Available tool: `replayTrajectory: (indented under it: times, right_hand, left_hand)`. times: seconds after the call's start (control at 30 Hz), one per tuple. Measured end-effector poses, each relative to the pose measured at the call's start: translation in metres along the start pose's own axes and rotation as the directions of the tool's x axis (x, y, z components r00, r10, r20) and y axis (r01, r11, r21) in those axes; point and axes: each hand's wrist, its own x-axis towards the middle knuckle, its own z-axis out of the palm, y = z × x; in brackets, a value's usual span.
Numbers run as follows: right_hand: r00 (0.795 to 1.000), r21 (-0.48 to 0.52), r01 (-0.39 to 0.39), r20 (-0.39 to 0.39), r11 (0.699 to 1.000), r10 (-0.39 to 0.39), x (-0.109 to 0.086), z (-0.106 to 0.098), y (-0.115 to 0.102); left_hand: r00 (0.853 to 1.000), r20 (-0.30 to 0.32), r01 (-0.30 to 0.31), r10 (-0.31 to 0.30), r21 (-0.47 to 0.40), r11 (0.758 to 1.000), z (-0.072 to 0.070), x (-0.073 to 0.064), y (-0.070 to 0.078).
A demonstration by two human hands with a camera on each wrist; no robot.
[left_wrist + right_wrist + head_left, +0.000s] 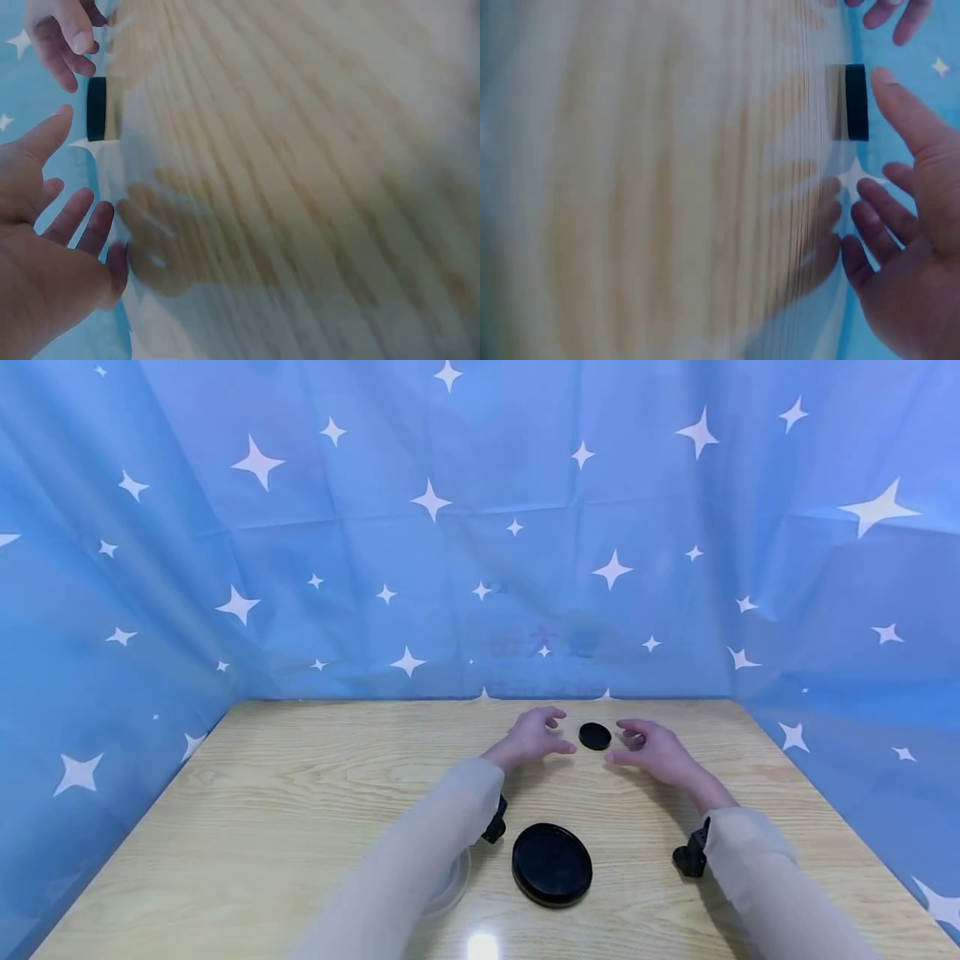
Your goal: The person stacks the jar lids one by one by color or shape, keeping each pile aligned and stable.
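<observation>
A small black round disc (595,736) lies flat near the table's far edge. On its left is my left hand (534,737), fingers apart and bent a little, with a gap between the fingertips and the disc. My right hand (651,752) stands on the other side in the same loose shape, holding nothing. In the left wrist view the disc (97,109) shows edge-on beyond the left thumb (49,135). The right wrist view has the disc (856,103) beside the right thumb (904,109). Closer in, a larger black round disc with a raised rim (552,865) rests between the forearms.
A clear round plastic piece (453,890) is partly hidden under the left sleeve (420,852). The wooden table (300,793) ends at a blue curtain with white stars (375,552) at the back and sides. Black wrist cameras (691,853) hang below the cuffs.
</observation>
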Motion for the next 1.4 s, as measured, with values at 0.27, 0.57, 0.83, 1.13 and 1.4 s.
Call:
replayTrajectory:
  times: [0.27, 0.57, 0.83, 1.13, 1.4]
  right_hand:
    - [0.999, -0.077, 0.051, -0.004, 0.996, -0.052, 0.008, 0.008, 0.008]
    - [0.999, -0.125, 0.033, 0.000, 0.992, -0.033, 0.014, 0.011, 0.011]
    - [1.000, -0.134, 0.013, 0.008, 0.991, -0.012, 0.022, 0.013, 0.010]
    - [1.000, -0.150, -0.001, -0.001, 0.989, 0.000, 0.023, 0.015, 0.012]
    - [1.000, -0.132, -0.006, 0.000, 0.991, 0.006, 0.018, 0.009, 0.012]
  left_hand:
    - [1.000, -0.022, 0.015, -0.010, 0.201, 0.979, 0.011, 0.014, -0.007]
    - [1.000, 0.003, -0.028, 0.029, 0.294, 0.956, 0.013, 0.025, -0.011]
    - [1.000, -0.015, -0.013, 0.019, 0.311, 0.950, 0.014, 0.028, -0.011]
    - [1.000, 0.014, 0.021, -0.027, 0.323, 0.946, 0.018, 0.036, -0.010]
    - [1.000, 0.004, -0.008, 0.007, 0.310, 0.951, 0.021, 0.034, -0.005]
